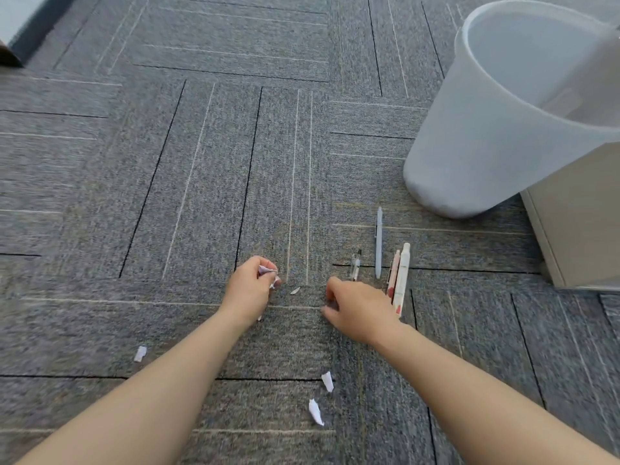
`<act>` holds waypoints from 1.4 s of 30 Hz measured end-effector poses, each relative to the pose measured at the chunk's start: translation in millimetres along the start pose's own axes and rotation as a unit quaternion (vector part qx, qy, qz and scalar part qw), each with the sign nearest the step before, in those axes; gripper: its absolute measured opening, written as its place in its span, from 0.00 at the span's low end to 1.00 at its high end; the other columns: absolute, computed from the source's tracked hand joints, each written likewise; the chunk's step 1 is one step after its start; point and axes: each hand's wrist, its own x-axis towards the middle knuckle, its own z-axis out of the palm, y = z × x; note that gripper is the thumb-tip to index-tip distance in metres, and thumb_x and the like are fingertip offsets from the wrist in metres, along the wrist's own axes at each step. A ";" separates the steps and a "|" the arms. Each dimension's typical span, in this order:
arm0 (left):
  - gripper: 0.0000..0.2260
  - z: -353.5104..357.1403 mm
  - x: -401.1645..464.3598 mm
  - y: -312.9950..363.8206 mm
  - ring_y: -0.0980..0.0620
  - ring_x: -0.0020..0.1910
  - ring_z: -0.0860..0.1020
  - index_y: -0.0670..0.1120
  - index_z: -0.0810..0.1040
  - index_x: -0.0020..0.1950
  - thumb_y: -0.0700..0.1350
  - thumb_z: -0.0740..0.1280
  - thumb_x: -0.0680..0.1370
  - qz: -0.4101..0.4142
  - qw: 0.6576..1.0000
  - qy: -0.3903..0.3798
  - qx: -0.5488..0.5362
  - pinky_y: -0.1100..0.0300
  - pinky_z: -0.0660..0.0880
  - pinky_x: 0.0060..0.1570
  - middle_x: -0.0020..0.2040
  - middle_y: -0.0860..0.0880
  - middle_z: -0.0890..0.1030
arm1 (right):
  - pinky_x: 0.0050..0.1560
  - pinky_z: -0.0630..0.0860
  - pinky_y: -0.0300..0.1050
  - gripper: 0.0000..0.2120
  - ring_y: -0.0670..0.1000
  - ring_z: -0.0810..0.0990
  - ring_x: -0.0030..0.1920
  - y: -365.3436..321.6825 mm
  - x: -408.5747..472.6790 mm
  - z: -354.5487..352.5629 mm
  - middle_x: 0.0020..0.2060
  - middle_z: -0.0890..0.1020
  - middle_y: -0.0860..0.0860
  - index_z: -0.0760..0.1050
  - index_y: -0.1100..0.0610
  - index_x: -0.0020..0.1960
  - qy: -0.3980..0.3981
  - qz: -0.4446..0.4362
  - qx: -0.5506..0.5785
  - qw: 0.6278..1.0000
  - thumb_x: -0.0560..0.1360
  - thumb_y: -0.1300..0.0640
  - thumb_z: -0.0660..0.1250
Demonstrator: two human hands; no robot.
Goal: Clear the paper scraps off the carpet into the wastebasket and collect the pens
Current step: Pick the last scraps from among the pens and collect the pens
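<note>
While the left hand [250, 290] pinches crumpled paper scraps [267, 270], a sliver scrap [295, 290] lies between it and the curled, seemingly empty right hand [357, 308], nearer the left.

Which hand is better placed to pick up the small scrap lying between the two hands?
Probably the right hand: it looks empty, while the left hand already pinches paper. The scrap lies slightly closer to the left hand.
</note>
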 end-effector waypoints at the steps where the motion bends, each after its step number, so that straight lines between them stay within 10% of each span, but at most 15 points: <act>1: 0.05 1.3 -1.8 1.4 0.50 0.34 0.73 0.46 0.74 0.47 0.39 0.59 0.80 0.002 1.000 0.002 0.017 0.59 0.67 0.33 0.41 0.49 0.80 | 0.42 0.78 0.51 0.09 0.55 0.80 0.44 0.2 -0.6 1.0 0.44 0.80 0.49 0.69 0.52 0.50 0.004 -0.011 -0.016 1.000 0.78 0.47 0.62; 6: 0.14 9.5 -9.1 0.2 0.48 0.32 0.68 0.51 0.70 0.39 0.34 0.51 0.76 -0.002 1.000 -0.015 -0.004 0.52 0.66 0.32 0.34 0.46 0.72 | 0.42 0.77 0.50 0.07 0.55 0.80 0.43 -4.2 -0.5 4.9 0.43 0.80 0.50 0.70 0.55 0.48 0.025 -0.049 -0.054 0.997 0.81 0.52 0.59; 11: 0.10 -0.6 -16.9 -0.8 0.48 0.31 0.65 0.49 0.68 0.30 0.41 0.51 0.68 -0.017 0.998 0.034 -0.057 0.52 0.62 0.33 0.28 0.47 0.67 | 0.35 0.71 0.46 0.07 0.50 0.73 0.34 -7.6 0.6 12.6 0.36 0.78 0.50 0.71 0.57 0.42 0.045 0.028 0.225 0.973 0.77 0.57 0.59; 16: 0.17 -9.1 -23.4 -2.2 0.50 0.28 0.62 0.45 0.64 0.31 0.46 0.56 0.81 0.017 0.998 0.062 0.007 0.57 0.58 0.29 0.27 0.50 0.65 | 0.33 0.65 0.46 0.08 0.49 0.66 0.31 -14.2 3.7 10.9 0.30 0.70 0.51 0.66 0.56 0.35 0.083 0.095 0.416 0.901 0.70 0.65 0.62; 25: 0.09 -23.2 -42.5 -36.6 0.51 0.34 0.74 0.48 0.70 0.48 0.46 0.51 0.82 0.132 0.945 0.038 0.298 0.57 0.70 0.31 0.39 0.52 0.75 | 0.28 0.66 0.45 0.05 0.47 0.71 0.29 -34.7 26.7 12.2 0.31 0.75 0.46 0.71 0.53 0.52 0.037 0.002 0.172 0.984 0.81 0.55 0.58; 34: 0.09 -21.5 -46.9 -43.5 0.49 0.40 0.76 0.49 0.65 0.50 0.54 0.55 0.81 0.196 0.880 -0.019 0.433 0.57 0.68 0.33 0.44 0.51 0.77 | 0.38 0.78 0.51 0.04 0.54 0.78 0.38 -44.4 37.4 17.6 0.42 0.81 0.51 0.68 0.54 0.49 0.044 -0.051 -0.002 0.998 0.81 0.55 0.57; 38: 0.07 -22.0 -46.8 -43.4 0.48 0.40 0.77 0.47 0.66 0.52 0.48 0.52 0.82 0.202 0.871 -0.026 0.446 0.56 0.71 0.34 0.45 0.49 0.76 | 0.33 0.70 0.46 0.07 0.50 0.73 0.33 -40.6 32.3 18.8 0.38 0.78 0.52 0.69 0.58 0.48 0.019 0.020 0.218 0.976 0.82 0.56 0.56; 42: 0.07 -27.5 -47.1 -43.1 0.55 0.29 0.67 0.47 0.63 0.46 0.45 0.52 0.82 0.145 0.929 0.002 0.339 0.62 0.61 0.26 0.35 0.52 0.69 | 0.27 0.68 0.41 0.05 0.47 0.69 0.27 -35.0 20.7 20.2 0.36 0.79 0.53 0.72 0.63 0.47 0.005 0.105 0.517 0.850 0.79 0.63 0.60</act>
